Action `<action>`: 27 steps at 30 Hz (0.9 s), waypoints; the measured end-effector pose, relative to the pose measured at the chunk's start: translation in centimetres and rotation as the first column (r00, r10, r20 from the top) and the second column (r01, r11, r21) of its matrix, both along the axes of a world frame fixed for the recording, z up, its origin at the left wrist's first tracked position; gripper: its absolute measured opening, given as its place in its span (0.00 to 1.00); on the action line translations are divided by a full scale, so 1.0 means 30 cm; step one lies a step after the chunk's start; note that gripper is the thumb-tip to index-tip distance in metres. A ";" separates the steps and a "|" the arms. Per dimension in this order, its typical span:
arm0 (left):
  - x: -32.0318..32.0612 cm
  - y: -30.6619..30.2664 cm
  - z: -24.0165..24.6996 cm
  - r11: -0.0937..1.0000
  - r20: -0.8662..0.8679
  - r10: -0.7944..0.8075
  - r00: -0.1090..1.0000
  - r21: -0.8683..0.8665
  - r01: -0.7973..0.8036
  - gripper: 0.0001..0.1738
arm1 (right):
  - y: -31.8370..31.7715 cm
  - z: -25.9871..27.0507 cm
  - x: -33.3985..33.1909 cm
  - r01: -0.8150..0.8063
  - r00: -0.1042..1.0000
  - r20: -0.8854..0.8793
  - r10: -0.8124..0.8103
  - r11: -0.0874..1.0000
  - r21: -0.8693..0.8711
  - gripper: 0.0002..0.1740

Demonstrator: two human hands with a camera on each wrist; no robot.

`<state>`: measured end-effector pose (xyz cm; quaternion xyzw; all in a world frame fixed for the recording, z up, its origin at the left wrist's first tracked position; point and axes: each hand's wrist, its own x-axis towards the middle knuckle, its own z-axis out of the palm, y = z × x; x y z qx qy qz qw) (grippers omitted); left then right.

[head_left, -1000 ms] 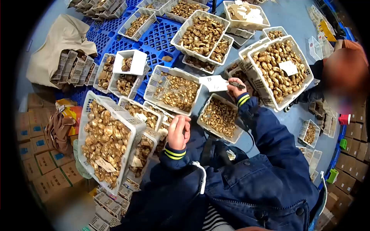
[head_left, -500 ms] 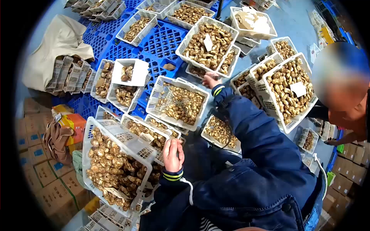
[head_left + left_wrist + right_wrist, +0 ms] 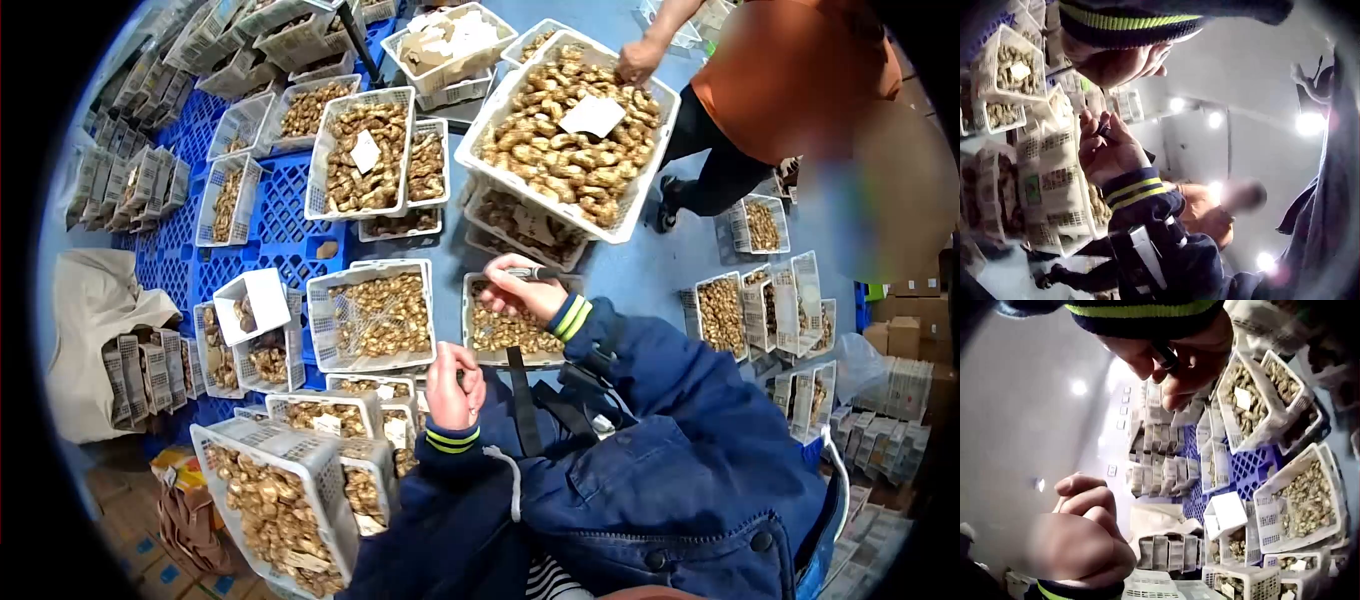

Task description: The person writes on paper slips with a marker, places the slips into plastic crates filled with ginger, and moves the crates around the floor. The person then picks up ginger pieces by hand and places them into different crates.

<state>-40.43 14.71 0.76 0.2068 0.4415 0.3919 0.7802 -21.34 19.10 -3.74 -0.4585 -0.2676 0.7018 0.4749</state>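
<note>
My right hand (image 3: 525, 292) pinches a black marker pen (image 3: 533, 272) above a white crate (image 3: 467, 325) of small, knobbly tan-and-brown produce. In the right wrist view the pen (image 3: 1165, 356) shows between thumb and fingers. My left hand (image 3: 455, 388) is held up in front of my body, fingers curled toward the palm, a small dark patch visible between them. Its palm is hidden in the right wrist view. Near it stands another crate (image 3: 312, 325) of the same produce. Farther back, a white card (image 3: 365, 152) lies on larger pieces in a crate (image 3: 312, 195).
A person in an orange top (image 3: 790, 85) reaches into a tall stacked crate (image 3: 635, 222) at the front right. Blue pallets (image 3: 280, 215) carry more crates on the left. A tilted crate (image 3: 325, 480) stands by my left sleeve. A box of cards (image 3: 450, 72) is at the back.
A second ago my right hand held a white card with the pen; it then reached to a rear crate, where a card now lies. It has drawn back toward my left hand. My view has turned right.
</note>
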 end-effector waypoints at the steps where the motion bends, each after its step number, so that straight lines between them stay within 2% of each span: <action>1: 0.072 -0.040 -0.001 0.998 0.008 -0.063 0.998 0.007 0.063 0.23 | -0.080 0.004 0.071 0.042 0.999 0.005 -0.041 0.998 -0.039 0.11; 2: 0.139 -0.085 -0.021 0.987 0.042 -0.142 0.989 -0.066 0.144 0.22 | -0.161 -0.020 0.146 0.094 0.994 -0.054 -0.096 0.995 -0.042 0.11; 3: 0.213 -0.136 -0.020 0.984 -0.017 -0.176 0.984 -0.041 0.175 0.21 | -0.249 -0.055 0.228 0.105 0.991 -0.076 -0.109 0.993 -0.045 0.12; 4: 0.286 -0.200 -0.029 0.992 -0.013 -0.114 0.993 -0.055 0.113 0.17 | -0.336 -0.060 0.302 0.132 0.991 0.026 -0.130 0.990 -0.058 0.12; 5: 0.336 -0.258 -0.055 0.961 -0.015 -0.163 0.987 0.225 0.162 0.11 | -0.408 -0.075 0.393 0.063 0.997 0.046 -0.063 0.998 -0.006 0.13; 6: 0.375 -0.279 -0.028 0.982 -0.056 -0.168 0.984 0.079 0.172 0.13 | -0.500 -0.102 0.464 0.176 0.984 0.053 -0.170 0.973 -0.150 0.13; 7: 0.366 -0.271 0.049 0.978 -0.134 -0.032 0.991 0.199 0.058 0.14 | -0.588 -0.130 0.544 0.221 0.975 0.007 -0.222 0.962 -0.160 0.13; 8: 0.381 -0.253 0.146 0.945 -0.167 0.097 0.981 0.326 -0.038 0.16 | -0.655 -0.136 0.615 0.281 0.959 0.080 -0.270 0.939 -0.199 0.13; 9: 0.347 -0.230 0.249 0.861 -0.219 0.263 0.940 0.493 -0.127 0.22 | -0.710 -0.119 0.685 0.325 0.946 0.091 -0.312 0.926 -0.192 0.12; 10: 0.285 -0.220 0.361 0.716 -0.188 0.338 0.922 0.687 -0.123 0.25 | -0.759 -0.088 0.739 0.358 0.933 0.105 -0.343 0.912 -0.201 0.12; 11: 0.258 -0.222 0.496 0.567 -0.040 0.492 0.870 0.773 -0.285 0.26 | -0.784 -0.076 0.793 0.367 0.929 0.127 -0.348 0.913 -0.179 0.12; 12: 0.213 -0.252 0.607 0.477 -0.100 0.548 0.831 0.853 -0.212 0.27 | -0.782 -0.076 0.846 0.382 0.922 0.134 -0.364 0.911 -0.151 0.12; 13: 0.166 -0.272 0.666 0.375 -0.033 0.547 0.837 0.903 -0.209 0.28 | -0.773 -0.085 0.901 0.386 0.921 0.095 -0.378 0.917 -0.101 0.11; 14: 0.143 -0.314 0.711 0.341 -0.031 0.577 0.816 0.917 -0.206 0.28 | -0.761 -0.086 0.940 0.390 0.917 0.101 -0.387 0.921 -0.015 0.12; 16: 0.092 -0.391 0.739 0.366 -0.068 0.571 0.818 0.913 -0.179 0.28 | -0.752 0.038 0.933 0.413 0.909 0.037 -0.416 0.908 0.067 0.13; 17: 0.095 -0.428 0.727 0.368 -0.050 0.600 0.799 0.903 -0.221 0.28 | -0.758 0.060 0.932 0.417 0.907 0.030 -0.420 0.905 0.086 0.13; 19: 0.103 -0.470 0.671 0.432 -0.060 0.589 0.806 0.866 -0.251 0.24 | -0.759 0.080 0.917 0.352 0.934 0.011 -0.357 0.924 0.152 0.14; 20: 0.126 -0.491 0.619 0.481 -0.034 0.569 0.821 0.824 -0.299 0.22 | -0.765 0.083 0.906 0.332 0.940 0.035 -0.338 0.935 0.122 0.14; 21: 0.148 -0.494 0.532 0.509 0.022 0.460 0.887 0.813 -0.284 0.19 | -0.769 0.073 0.901 0.297 0.951 0.055 -0.303 0.949 0.106 0.14; 22: 0.190 -0.510 0.460 0.638 -0.041 0.419 0.907 0.724 -0.262 0.19 | -0.787 0.103 0.873 0.291 0.953 0.061 -0.298 0.952 0.093 0.13; 23: 0.262 -0.531 0.405 0.729 -0.046 0.387 0.921 0.627 -0.274 0.20 | -0.783 0.102 0.877 0.226 0.972 0.027 -0.233 0.960 0.167 0.12; 24: 0.321 -0.562 0.334 0.776 -0.036 0.340 0.940 0.575 -0.259 0.21 | -0.790 0.120 0.876 0.229 0.972 0.026 -0.235 0.965 0.130 0.12; 25: 0.394 -0.602 0.318 0.819 0.077 0.262 0.962 0.510 -0.264 0.22 | -0.808 0.178 0.867 0.271 0.961 0.031 -0.274 0.960 0.070 0.12; 26: 0.457 -0.635 0.294 0.858 0.113 0.205 0.972 0.458 -0.234 0.23 | -0.809 0.174 0.904 0.232 0.970 0.051 -0.237 0.968 0.096 0.12; 27: 0.517 -0.647 0.267 0.886 0.048 0.129 0.990 0.443 -0.137 0.23 | -0.795 0.193 0.936 0.240 0.967 0.054 -0.248 0.964 0.114 0.11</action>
